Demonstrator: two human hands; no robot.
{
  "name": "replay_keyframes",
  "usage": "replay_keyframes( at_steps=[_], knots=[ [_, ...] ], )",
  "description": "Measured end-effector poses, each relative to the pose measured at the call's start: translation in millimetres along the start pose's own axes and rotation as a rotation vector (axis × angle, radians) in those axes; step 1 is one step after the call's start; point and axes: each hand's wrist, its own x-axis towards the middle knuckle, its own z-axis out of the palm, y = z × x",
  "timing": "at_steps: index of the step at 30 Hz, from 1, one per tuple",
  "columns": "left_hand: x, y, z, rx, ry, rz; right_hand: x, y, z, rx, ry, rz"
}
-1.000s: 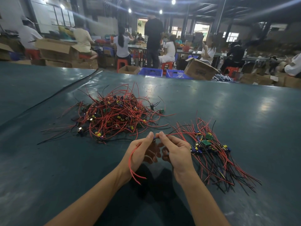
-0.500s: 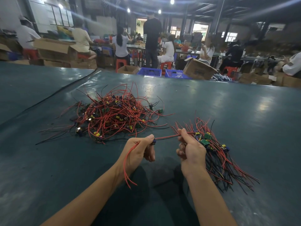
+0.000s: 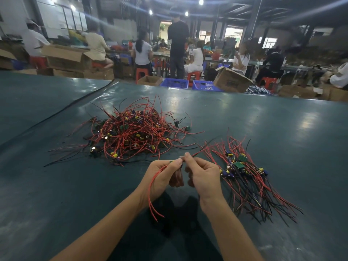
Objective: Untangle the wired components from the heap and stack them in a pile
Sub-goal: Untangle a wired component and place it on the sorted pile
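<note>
While aloft, wired component btwn fingers

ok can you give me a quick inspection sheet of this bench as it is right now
surface: dark green table cover, glossy, with light glare.
job's things: tangled heap at centre left; sorted pile on the right; one wired component held up between both hands.
clutter: nothing seen.
hands: left hand pinches the component's body end; right hand pinches its lead beside it.
cables: only the parts' own red and black leads; a dark line crosses the cover far left, seam or cable unclear.
surroundings: cardboard boxes, blue crates, red stools, people seated at benches behind.
</note>
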Motion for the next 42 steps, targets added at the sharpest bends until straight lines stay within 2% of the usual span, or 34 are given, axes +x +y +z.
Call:
replay_keyframes(
  at_steps=[6,12,15,20,23,26,28,32,36,42],
  knots=[
    [0.6,3.4,-1.7,0.081,-0.068,0.009,17.4,-4.6,-23.3,0.266,0.241,0.082],
    [0.6,3.6,-4.5,0.126,-0.03,-0.034,19.5,-3.4,-29.8,0.28,0.264,0.01],
    [1.9,4.8,-2.5,-0.01,0.078,-0.105,18.3,-4.3,-29.2,0.3,0.251,-0.016],
    [4.3,6.7,-5.9,-0.423,0.177,-0.275,15.3,-9.7,-31.2,0.491,0.218,-0.052],
    [7.2,7.2,-7.9,-0.523,0.215,-0.317,15.8,-8.4,-31.4,0.581,0.139,-0.014],
    [8.3,9.6,-6.0,-0.513,0.146,-0.321,13.6,-5.6,-26.6,0.451,0.067,0.026],
    [6.4,12.3,-3.7,-0.459,0.037,-0.3,9.8,-4.0,-21.3,0.312,-0.008,0.037],
    [-0.5,15.6,2.3,-0.334,-0.129,-0.256,-1.1,-3.4,-9.2,0.063,-0.212,-0.026],
    [-1.6,16.6,2.7,-0.265,-0.12,-0.279,-5.6,-3.8,-2.6,-0.016,-0.218,-0.026],
    [0.8,14.1,0.9,-0.269,-0.085,-0.307,-4.0,-3.9,-5.7,0.039,-0.241,0.041]
  ],
)
